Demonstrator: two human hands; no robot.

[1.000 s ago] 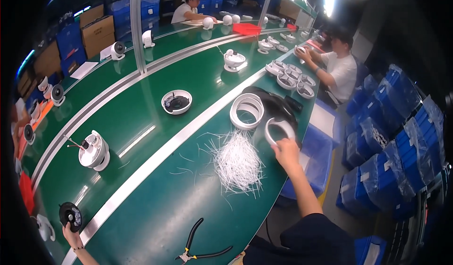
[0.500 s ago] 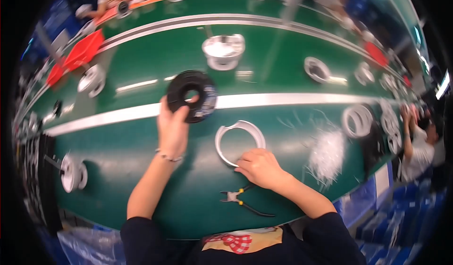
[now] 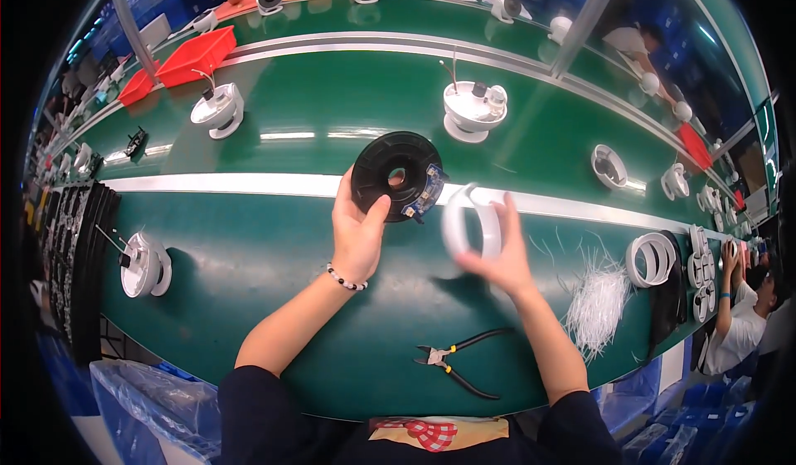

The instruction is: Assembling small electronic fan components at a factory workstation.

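My left hand grips a round black plastic disc with a hole in its middle. A small blue circuit board is fixed along the disc's right side. To the right, my right hand holds a white plastic ring up off the table, tilted on edge and a little blurred. A gap separates the ring from the disc. Below the ring, diagonal cutters with black and yellow handles lie spread on the green table.
White cut cable ties lie heaped at the right, near stacked white rings. A white lamp-like housing stands at the left. More housings, one in the middle, stand beyond the white strip. Red trays sit far left.
My right hand has lifted the white ring off the table and brought it up beside the disc. The view has shifted; the left hand still holds the disc.
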